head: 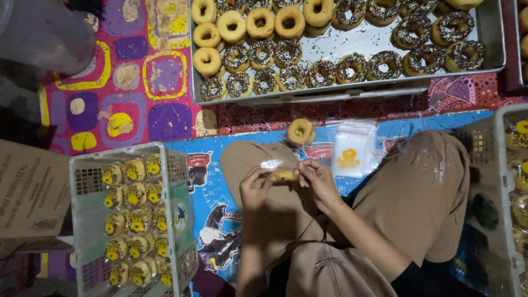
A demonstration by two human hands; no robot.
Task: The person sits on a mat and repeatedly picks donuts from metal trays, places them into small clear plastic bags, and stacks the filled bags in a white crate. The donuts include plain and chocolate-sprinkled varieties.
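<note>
The bagged doughnut (285,175) sat pinched between her left hand (254,187) and right hand (318,180), below the metal tray (363,44).

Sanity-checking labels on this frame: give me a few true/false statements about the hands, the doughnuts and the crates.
1. Both hands, left hand and right hand, hold one bagged doughnut between them. True.
2. The metal tray holds only plain doughnuts. False: plain ones sit at its left, sprinkled doughnuts fill the rest.
3. A loose doughnut lies on the mat beside a stack of clear bags. True.
4. The white crate on the left is empty. False: it holds rows of packed doughnuts.
5. The person's own hands rest on the tray. False: they are over the lap, apart from it.
</note>
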